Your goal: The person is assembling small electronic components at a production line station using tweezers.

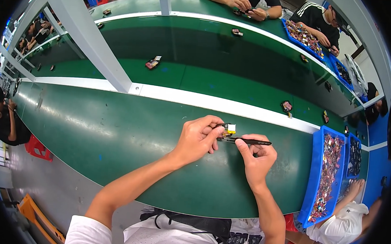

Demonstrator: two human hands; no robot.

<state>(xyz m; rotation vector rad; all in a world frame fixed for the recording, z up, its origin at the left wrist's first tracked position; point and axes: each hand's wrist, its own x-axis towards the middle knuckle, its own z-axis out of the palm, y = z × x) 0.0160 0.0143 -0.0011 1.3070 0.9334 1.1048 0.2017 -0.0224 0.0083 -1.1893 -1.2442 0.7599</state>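
1. Green tabletop (115, 140) runs wide to the worker's left, a white rail (196, 100) edging its far side.
2. A loaded blue bin (315, 181) bounds the right.
3. Mid-table, the left hand (197, 137) pinches a small yellow-and-silver part (231, 129); the right hand (259, 160), forearm angled inward, grips black tweezers (258, 142).

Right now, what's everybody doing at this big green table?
The person's left hand pinches a small silver-and-yellow piece above the green table. The right hand holds a slim black tool, its tip end close to that piece. On the right sits a blue tray full of little parts. Across the green belt, other people have their hands on small things too.
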